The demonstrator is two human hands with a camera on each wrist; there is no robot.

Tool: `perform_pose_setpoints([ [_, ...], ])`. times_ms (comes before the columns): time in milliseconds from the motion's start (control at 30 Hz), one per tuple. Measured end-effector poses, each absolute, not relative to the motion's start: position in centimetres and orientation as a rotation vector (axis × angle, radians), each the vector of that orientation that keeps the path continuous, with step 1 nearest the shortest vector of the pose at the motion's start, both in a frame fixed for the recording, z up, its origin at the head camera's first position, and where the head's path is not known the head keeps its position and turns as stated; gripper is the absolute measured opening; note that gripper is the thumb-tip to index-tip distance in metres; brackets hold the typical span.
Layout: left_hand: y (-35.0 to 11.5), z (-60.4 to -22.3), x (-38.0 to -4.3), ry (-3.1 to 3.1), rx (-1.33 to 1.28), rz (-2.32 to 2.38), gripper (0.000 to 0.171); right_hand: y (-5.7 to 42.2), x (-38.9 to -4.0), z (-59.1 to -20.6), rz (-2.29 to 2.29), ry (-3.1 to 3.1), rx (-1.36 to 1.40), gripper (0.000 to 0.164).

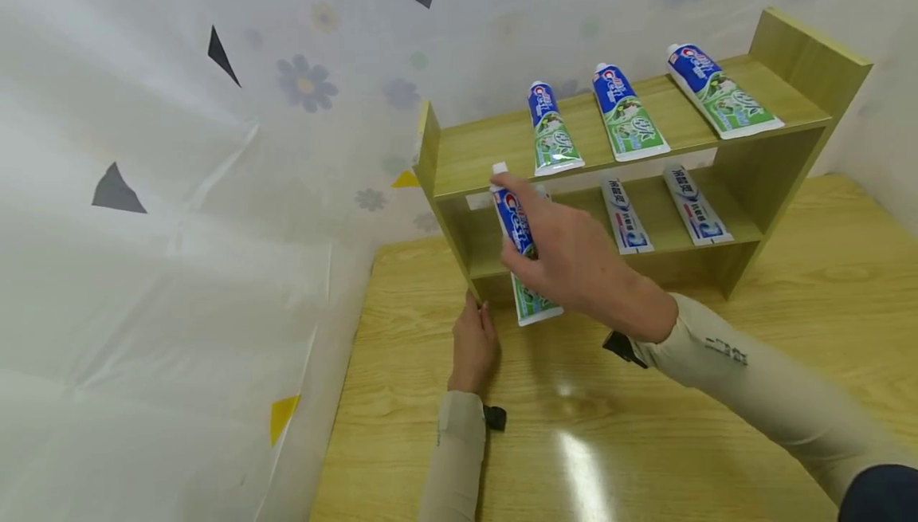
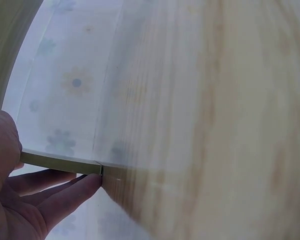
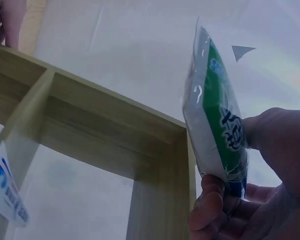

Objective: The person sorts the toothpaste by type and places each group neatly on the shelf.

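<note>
My right hand (image 1: 582, 257) grips a blue-and-green toothpaste tube (image 1: 512, 219), cap upward, in front of the left end of a small wooden shelf (image 1: 778, 187). In the right wrist view, the thumb and fingers pinch this tube (image 3: 217, 110) close to the shelf's side panel. Low at the shelf's left side, my left hand (image 1: 473, 347) holds the bottom of the side panel; the left wrist view has the thumb and fingers around the panel's edge (image 2: 60, 163). Three matching tubes, one of them the middle tube (image 1: 631, 115), lie on the top tier.
On the lower tier lie white toothpaste tubes, including one in the middle (image 1: 627, 215) and one at the right (image 1: 696, 205); my right hand partly hides the left of this tier. The shelf stands on a wood-grain table (image 1: 402, 323) against a flower-patterned wall covering (image 1: 308, 163).
</note>
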State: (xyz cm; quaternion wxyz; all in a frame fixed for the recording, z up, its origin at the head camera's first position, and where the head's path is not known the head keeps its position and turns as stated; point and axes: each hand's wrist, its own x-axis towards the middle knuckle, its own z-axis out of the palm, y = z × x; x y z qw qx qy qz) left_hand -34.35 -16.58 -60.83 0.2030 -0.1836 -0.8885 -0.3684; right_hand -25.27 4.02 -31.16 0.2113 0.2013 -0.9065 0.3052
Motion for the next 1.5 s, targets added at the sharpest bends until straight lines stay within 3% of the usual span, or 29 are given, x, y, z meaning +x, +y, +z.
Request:
perform_pose_setpoints([
  [100, -16.0, -57.9, -32.6, -2.527, -0.485, -1.048, 0.028, 4.3, -25.7, -29.5, 0.817, -2.504, 0.529, 0.073],
  [333, -16.9, -63.1, -35.5, -2.551, -0.486, -1.024, 0.04, 4.3, -27.0, -25.9, 0.775, -2.488, 0.51, 0.071],
  [567, -16.5, -60.6, -34.0, -2.448, -0.554, -1.05, 0.032, 3.6, -29.6, -23.1, 0.754, -2.584, 0.467, 0.07],
  [1067, -17.1, -64.2, -36.1, -2.52, -0.524, -0.98, 0.034, 2.5, -33.7, -20.4, 0.731, -2.747, 0.384, 0.076],
  [1500, -17.1, -63.8, -36.1, -2.516, -0.512, -1.005, 0.031, 1.6, -37.6, -19.4, 0.737, -2.918, 0.411, 0.074],
])
